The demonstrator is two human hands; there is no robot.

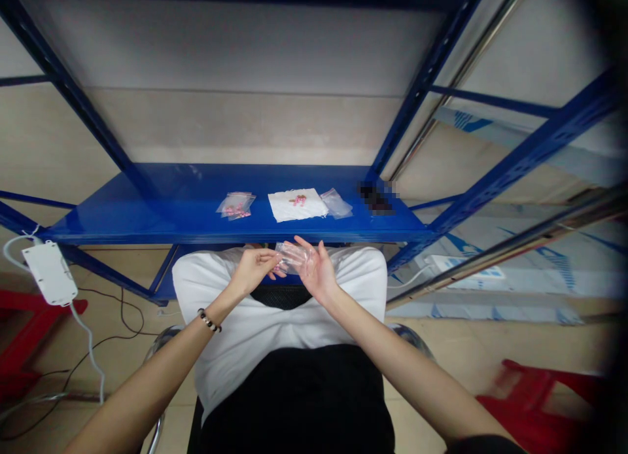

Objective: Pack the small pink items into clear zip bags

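Over my lap, my left hand (pixel 256 268) pinches the edge of a small clear plastic bag (pixel 293 256). Small pink pieces show by the fingertips; whether they lie inside the bag cannot be made out. My right hand (pixel 318 271) is palm up with its fingers spread, and the bag lies against them. Ahead on the blue shelf, a white cloth (pixel 284 209) carries several small pink and brownish pieces (pixel 299 200). Left of it lies a clear bag with pink pieces (pixel 237 207). Another clear bag (pixel 337 204) touches the cloth's right side.
The blue shelf (pixel 161 205) has its front edge just beyond my hands, with blue posts at both sides. A dark, pixelated object (pixel 377 199) lies at its right end. A white power box (pixel 50 273) hangs at left. Red stools (pixel 534 401) stand on the floor.
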